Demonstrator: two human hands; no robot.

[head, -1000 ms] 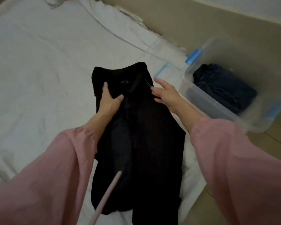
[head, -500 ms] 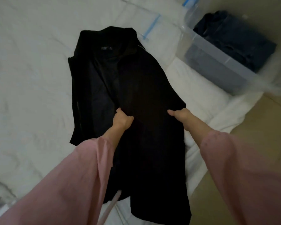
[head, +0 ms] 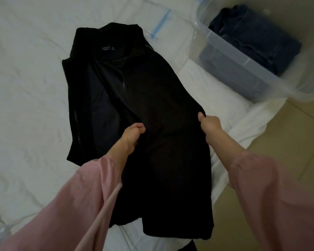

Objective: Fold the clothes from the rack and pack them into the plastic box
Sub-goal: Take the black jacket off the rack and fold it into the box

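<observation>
Black zip jacket, prob. soft & limp, is being gripped at mid-length edges by left hand & right hand, fingers clenched on fabric.

1 head camera looks down — close over jacket.

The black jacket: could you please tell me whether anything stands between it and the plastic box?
Nothing visible does. Flat white bedding lies between the jacket, gripped by the left hand and right hand, and the box. The box is open on top, with folded jeans inside.
</observation>
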